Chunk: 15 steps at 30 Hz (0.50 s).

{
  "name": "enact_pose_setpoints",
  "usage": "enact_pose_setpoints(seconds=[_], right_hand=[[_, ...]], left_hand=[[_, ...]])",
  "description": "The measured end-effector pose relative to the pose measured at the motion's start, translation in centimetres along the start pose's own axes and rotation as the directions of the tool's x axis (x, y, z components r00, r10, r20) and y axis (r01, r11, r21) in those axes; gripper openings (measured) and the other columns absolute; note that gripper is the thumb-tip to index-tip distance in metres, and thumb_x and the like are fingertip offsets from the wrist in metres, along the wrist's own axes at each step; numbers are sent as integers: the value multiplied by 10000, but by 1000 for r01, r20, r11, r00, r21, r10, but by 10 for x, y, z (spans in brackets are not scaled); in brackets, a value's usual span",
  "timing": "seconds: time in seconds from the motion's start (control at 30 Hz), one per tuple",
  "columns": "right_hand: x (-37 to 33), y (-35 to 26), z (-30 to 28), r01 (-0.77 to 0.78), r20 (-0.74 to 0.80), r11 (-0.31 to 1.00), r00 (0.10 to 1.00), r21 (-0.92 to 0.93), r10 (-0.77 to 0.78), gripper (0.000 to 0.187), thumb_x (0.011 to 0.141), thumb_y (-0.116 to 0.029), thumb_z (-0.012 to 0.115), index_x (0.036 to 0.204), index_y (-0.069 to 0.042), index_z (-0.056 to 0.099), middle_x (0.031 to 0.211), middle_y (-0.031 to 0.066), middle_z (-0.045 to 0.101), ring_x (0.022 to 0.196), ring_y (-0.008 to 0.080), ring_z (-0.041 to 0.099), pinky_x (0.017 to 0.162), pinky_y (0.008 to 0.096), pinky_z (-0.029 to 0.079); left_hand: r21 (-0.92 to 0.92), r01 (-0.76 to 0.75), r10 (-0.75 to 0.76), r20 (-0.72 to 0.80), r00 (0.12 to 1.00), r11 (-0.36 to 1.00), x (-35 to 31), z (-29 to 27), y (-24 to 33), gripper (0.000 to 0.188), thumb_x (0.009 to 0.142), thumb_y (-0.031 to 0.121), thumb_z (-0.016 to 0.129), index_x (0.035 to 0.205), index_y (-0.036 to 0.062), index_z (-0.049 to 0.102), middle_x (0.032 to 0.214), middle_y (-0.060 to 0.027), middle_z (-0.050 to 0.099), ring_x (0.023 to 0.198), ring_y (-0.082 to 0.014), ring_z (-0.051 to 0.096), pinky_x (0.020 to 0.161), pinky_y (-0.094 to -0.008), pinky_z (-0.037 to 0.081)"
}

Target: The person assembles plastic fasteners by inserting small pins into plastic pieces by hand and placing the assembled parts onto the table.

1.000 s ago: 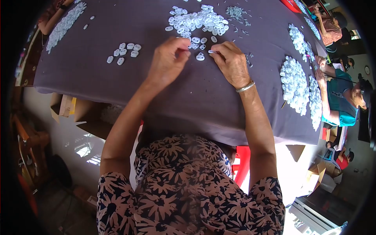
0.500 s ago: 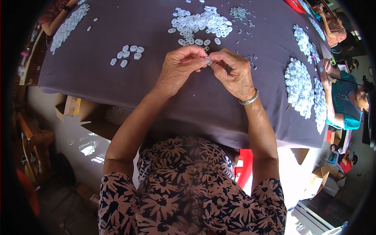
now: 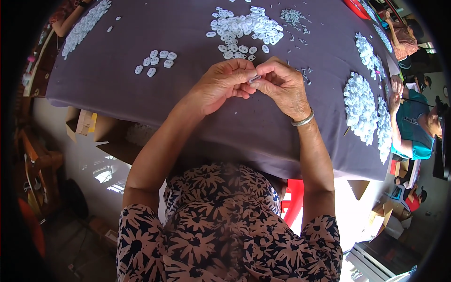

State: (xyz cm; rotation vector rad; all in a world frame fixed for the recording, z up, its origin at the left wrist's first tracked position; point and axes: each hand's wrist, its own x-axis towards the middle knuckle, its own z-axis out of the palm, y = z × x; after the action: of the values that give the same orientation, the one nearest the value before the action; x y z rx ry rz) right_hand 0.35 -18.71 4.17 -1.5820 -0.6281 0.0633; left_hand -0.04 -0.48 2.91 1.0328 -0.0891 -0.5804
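Bench work arranged around the large white pile (image 3: 239, 26). On the near side of the pile, a 2-handed pinch: fingertips of the left hand (image 3: 221, 85) and right hand (image 3: 284, 90) pressed together on a small pale piece (image 3: 254, 79), slim in outline, partly covered, full shape not possible to tell. Step in hand, by judgement: fitting or adjusting of that piece in mid-air. Next move, by judgement: a call for firm hold on the left, fine turning or pressing on the right, and careful lining-up. In the pile, rounded ovals, smooth and plastic-looking, many with small dark openings, heaped loosely and straggling toward the hands. To the left of the pile and nearer, 8 similar ovals in a loose cluster (image 3: 154, 61). Just right of the pile, slim grey pins (image 3: 291, 17), metallic in look, bunched at the far end and strewn nearer. Well to the right of the pile, another mound (image 3: 361, 108) of white pieces, knobbly in texture. Beneath the pile, dark purplish-grey tablecloth (image 3: 178, 91), matt, softly folded along the near edge.
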Motion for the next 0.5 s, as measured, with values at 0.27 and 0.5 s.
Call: enact_pose_setpoints(seconds=[0.27,0.5], right_hand=[[4,7,-24,-11,-184,926,981,-377,-63,83,787,-68,710,815,-22,647,696,-33,562,656,29,483,575,192,406],[1,11,-27,-125,-42,704,990,-699,135,134,772,-145,701,802,-31,638,640,63,559,529,124,498,512,284,407]], left_hand=[[274,-292,354,-216,910,916,6,-18,2,137,885,180,611,950,59,617,808,-55,654,694,-102,613,595,-224,486],[375,-319,450,-342,825,870,8,-39,10,69,871,120,617,905,60,611,773,-32,636,666,-73,595,540,-201,446]])
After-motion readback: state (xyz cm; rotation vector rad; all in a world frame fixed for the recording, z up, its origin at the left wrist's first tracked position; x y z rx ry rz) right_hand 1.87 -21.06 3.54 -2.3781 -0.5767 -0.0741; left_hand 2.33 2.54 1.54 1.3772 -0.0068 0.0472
